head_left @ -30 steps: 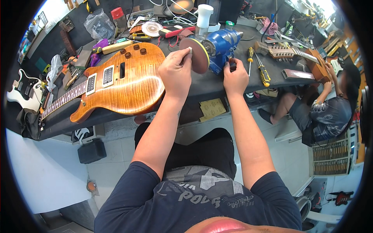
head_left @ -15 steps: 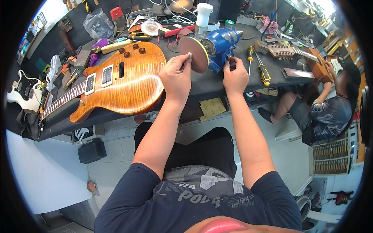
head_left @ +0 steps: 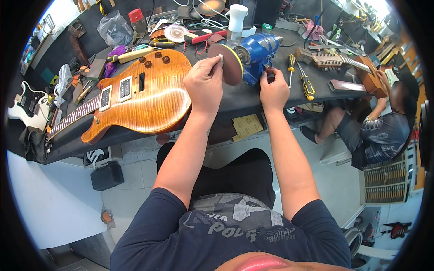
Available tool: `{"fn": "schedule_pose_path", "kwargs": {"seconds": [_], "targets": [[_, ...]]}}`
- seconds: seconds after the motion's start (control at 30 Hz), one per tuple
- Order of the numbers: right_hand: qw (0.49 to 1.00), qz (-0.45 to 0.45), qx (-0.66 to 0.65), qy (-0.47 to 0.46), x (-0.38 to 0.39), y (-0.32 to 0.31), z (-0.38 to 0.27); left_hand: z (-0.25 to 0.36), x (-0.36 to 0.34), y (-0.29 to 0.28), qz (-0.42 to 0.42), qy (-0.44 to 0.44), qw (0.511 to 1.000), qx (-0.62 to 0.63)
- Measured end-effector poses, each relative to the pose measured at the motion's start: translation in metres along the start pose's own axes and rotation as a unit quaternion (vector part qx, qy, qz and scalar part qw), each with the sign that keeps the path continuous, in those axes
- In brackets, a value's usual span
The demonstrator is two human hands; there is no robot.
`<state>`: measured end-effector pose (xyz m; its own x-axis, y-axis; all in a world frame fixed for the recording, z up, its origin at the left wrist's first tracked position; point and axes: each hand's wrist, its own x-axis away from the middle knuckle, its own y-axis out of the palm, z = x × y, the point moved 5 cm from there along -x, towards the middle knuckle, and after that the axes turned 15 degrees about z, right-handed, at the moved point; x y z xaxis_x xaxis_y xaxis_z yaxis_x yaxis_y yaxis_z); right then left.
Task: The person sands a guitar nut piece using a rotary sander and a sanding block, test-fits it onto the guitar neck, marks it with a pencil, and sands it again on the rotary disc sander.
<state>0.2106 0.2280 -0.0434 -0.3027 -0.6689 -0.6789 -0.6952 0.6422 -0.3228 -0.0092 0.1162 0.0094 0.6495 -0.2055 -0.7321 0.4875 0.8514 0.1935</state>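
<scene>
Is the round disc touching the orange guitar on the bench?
Apart: the head view shows a strip of dark bench between the guitar's right edge and the disc, just above the left hand.

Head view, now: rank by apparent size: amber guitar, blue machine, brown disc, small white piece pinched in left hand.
1. Amber guitar
2. Blue machine
3. Brown disc: close behind; hand covers part of it, so 2 and 3 are less sure
4. Small white piece: by far the smallest visible
</scene>
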Motion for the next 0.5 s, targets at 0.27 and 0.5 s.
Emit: {"fn": "schedule_pose_path", "kwargs": {"seconds": [0.27, 0.5], "targets": [[1.0, 0.002, 0.002, -0.002, 0.0, 0.001, 0.001, -0.009, 0.022, -0.004, -0.012, -0.022, 1.0, 0.001], [1.0, 0.002, -0.001, 0.008, 0.0, 0.002, 0.002, -0.004, 0.008, -0.001, 0.005, 0.007, 1.0, 0.006]]}}
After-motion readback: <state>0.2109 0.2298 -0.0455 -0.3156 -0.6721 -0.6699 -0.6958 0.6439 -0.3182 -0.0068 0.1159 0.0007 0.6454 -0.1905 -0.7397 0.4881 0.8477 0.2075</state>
